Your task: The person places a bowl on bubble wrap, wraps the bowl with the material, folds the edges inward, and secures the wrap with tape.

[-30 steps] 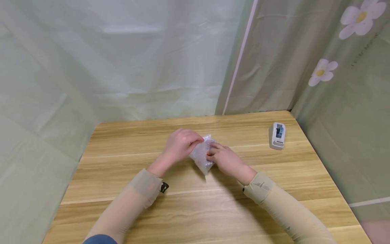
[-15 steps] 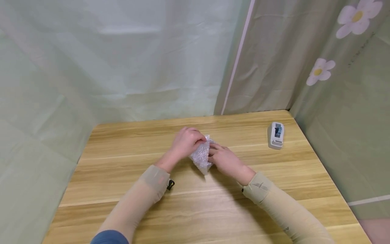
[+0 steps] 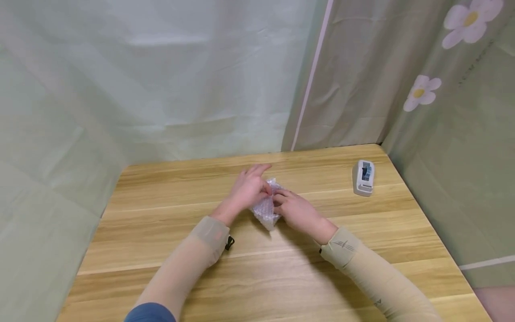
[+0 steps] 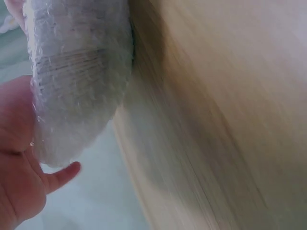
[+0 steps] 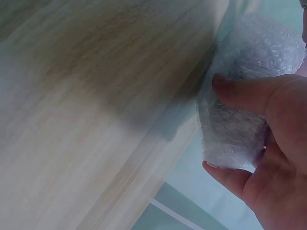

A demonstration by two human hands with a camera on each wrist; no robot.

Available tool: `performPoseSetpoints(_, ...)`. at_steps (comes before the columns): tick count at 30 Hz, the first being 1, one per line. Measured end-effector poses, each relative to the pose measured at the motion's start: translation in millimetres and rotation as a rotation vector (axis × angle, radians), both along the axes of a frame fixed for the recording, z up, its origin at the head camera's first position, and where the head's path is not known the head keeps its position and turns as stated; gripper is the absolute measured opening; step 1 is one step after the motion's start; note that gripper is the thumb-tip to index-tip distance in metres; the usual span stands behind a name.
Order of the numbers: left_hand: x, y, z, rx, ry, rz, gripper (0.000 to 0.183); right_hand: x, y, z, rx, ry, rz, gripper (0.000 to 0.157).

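Note:
A small bundle in clear bubble wrap (image 3: pixel 265 211) is held up at the middle of the wooden table, tilted. Dark fine lines show dimly through the wrap (image 4: pixel 76 67) in the left wrist view; what is inside cannot be made out. My right hand (image 3: pixel 299 212) grips the bundle from the right, and its thumb (image 5: pixel 244 93) lies across the wrapped face. My left hand (image 3: pixel 246 191) pinches the wrap's upper left side, with one finger stretched away beyond it. In the left wrist view another finger (image 4: pixel 62 177) sticks out below the bundle; the fingertips on the wrap are hidden there.
A grey tape dispenser (image 3: pixel 364 178) with a blue roll stands at the table's back right. The wooden table (image 3: pixel 161 188) ends at curtains (image 3: pixel 201 89) behind and at both sides. White flowers (image 3: pixel 421 93) are printed on the right curtain.
My left hand has shifted right and inward over the bundle, and one of its fingers has straightened. The wrap's raised edge is folded lower. My right hand stays nearly still.

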State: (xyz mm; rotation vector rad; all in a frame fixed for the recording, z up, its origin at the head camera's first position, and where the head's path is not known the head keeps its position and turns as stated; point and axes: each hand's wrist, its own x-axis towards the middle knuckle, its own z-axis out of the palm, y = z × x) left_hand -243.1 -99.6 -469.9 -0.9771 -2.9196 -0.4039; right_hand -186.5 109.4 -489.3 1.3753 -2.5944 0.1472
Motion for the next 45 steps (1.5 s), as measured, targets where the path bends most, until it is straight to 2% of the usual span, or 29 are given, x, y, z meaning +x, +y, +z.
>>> performPoseSetpoints(6, 3.4, 4, 0.0, -0.02, -0.085, 0.058, 0.012, 2.1, 0, -1.5, -0.036, -0.069, -0.045, 0.022)
performPoseSetpoints(11, 2.3, 8, -2.9, -0.01, -0.053, 0.075, 0.012, 1.9, 2, -2.1, -0.01, -0.064, -0.044, 0.02)
performPoseSetpoints(15, -0.9, 12, -5.9, 0.019, -0.05, 0.107, 0.031, 1.0, 5, -2.3, -0.016, -0.046, -0.024, 0.023)
performPoseSetpoints(18, -2.9, 15, -6.8, 0.041, -0.101, 0.165, 0.044, -0.5, 7, -4.0, -0.026, -0.048, -0.009, 0.024)
performPoseSetpoints(21, -3.3, 16, -6.9, 0.053, -0.151, 0.214, 0.049, -1.2, 7, -5.0, -0.019, -0.054, -0.002, 0.022)
performPoseSetpoints(31, -1.5, 17, -3.6, 0.053, -0.282, 0.314, 0.061, 2.1, 8, -2.0, 0.013, -0.086, -0.02, 0.026)
performPoseSetpoints(37, -1.8, 15, 0.3, 0.023, -0.375, 0.342, 0.061, 2.1, 6, 1.2, 0.033, -0.109, -0.039, 0.029)
performPoseSetpoints(42, -3.6, 13, 0.2, 0.017, -0.395, 0.348, 0.061, 1.9, 4, 7.0, 0.048, -0.118, -0.047, 0.025)
performPoseSetpoints(45, -5.2, 10, -2.3, 0.031, -0.4, 0.342, 0.052, 2.2, 3, 11.1, 0.045, -0.125, -0.046, 0.025)
